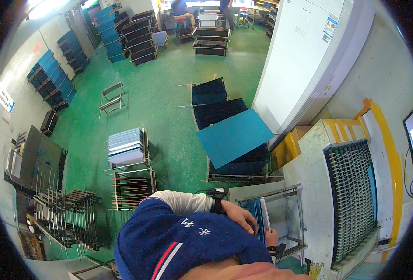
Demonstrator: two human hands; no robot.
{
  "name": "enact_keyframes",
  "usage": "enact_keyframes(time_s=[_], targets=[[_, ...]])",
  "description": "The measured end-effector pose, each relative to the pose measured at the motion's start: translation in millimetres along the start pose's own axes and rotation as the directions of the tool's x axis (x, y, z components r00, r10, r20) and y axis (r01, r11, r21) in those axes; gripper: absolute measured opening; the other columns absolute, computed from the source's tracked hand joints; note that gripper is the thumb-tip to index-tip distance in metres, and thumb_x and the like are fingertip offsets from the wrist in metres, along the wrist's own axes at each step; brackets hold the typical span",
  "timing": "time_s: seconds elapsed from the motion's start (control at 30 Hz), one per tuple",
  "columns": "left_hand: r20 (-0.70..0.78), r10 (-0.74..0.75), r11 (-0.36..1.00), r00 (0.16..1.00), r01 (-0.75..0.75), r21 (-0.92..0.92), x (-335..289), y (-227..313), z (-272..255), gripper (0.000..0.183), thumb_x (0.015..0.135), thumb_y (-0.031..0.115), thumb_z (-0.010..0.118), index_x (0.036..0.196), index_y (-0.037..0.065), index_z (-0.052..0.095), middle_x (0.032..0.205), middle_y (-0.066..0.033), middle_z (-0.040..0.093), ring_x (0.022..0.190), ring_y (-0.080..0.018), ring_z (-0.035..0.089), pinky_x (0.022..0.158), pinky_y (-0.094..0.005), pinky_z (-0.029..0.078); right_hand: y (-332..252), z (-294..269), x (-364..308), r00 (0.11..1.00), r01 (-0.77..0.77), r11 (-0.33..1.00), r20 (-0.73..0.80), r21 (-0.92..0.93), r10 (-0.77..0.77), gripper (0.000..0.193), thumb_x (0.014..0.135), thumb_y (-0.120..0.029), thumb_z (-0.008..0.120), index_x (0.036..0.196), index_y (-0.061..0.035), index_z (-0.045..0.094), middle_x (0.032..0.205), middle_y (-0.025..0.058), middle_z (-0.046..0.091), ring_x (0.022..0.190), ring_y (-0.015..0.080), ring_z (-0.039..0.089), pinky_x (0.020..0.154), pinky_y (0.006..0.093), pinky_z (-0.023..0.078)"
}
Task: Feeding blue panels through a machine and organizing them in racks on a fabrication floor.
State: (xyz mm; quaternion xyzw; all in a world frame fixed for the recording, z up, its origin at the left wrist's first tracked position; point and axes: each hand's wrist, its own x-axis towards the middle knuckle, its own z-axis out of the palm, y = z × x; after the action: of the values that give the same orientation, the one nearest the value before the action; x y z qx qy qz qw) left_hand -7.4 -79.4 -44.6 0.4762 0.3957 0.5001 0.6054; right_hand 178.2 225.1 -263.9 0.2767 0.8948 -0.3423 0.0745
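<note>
A metal rack point(301, 219) at the lower right holds upright thin blue panels point(249, 206) and a pale white panel point(266, 213). My left hand point(240, 217), with a black band at its wrist, is bent over the near part of the blue panels, its fingers curled at their edges. On the other side, my right hand point(272, 237) is closed at the lower edge of the white panel, also with a dark wristband. The tips of both hands' fingers are partly hidden.
Left of me stand a rack of white and blue panels point(127, 144) and bare metal racks point(71, 217). A large blue board point(234, 137) lies across dark racks ahead. A machine with rows of rollers point(353, 200) is at the right, beside a tall white cabinet point(295, 56). People sit far back.
</note>
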Motion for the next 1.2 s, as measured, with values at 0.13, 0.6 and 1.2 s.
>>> enact_keyframes(time_s=[0.13, 0.6, 1.2], targets=[[0.020, 0.012, 0.999, 1.000, -0.013, 0.051, 2, 6, 3, 0.047, 0.097, 0.034, 0.060, 0.128, -0.001, 0.056, 0.127, -0.0136, 0.058, 0.117, -0.0222, 0.053, 0.100, -0.0378, 0.042, 5, 2, 0, 0.999, 0.010, 0.999, -0.040, -0.046, -0.011, 0.036, 0.082, -0.032, 0.066, 0.085, 0.0037, 0.069, 0.076, 0.0257, 0.066, 0.074, 0.0428, 0.065, 0.068, 0.0472, 0.047], [-0.107, -0.094, 0.993, 0.990, 0.100, 0.055, -1, 6, 6, 0.042, 0.096, 0.039, 0.061, 0.108, -0.002, 0.064, 0.099, -0.0077, 0.066, 0.095, -0.0155, 0.059, 0.084, -0.0342, 0.047, -36, -16, -16, 0.999, 0.030, 1.000, -0.020, 0.006, -0.030, 0.034, 0.084, -0.029, 0.064, 0.087, 0.0048, 0.069, 0.076, 0.0285, 0.064, 0.076, 0.0460, 0.063, 0.068, 0.0485, 0.047], [-0.174, -0.132, 0.980, 0.976, 0.155, 0.123, 2, -2, 4, 0.046, 0.096, 0.042, 0.062, 0.098, -0.004, 0.065, 0.089, -0.0086, 0.066, 0.087, -0.0150, 0.058, 0.077, -0.0350, 0.047, 1, 1, 0, 1.000, 0.000, 0.999, -0.005, -0.034, 0.000, 0.031, 0.086, -0.028, 0.064, 0.086, 0.0026, 0.069, 0.078, 0.0257, 0.066, 0.078, 0.0444, 0.064, 0.069, 0.0479, 0.047]])
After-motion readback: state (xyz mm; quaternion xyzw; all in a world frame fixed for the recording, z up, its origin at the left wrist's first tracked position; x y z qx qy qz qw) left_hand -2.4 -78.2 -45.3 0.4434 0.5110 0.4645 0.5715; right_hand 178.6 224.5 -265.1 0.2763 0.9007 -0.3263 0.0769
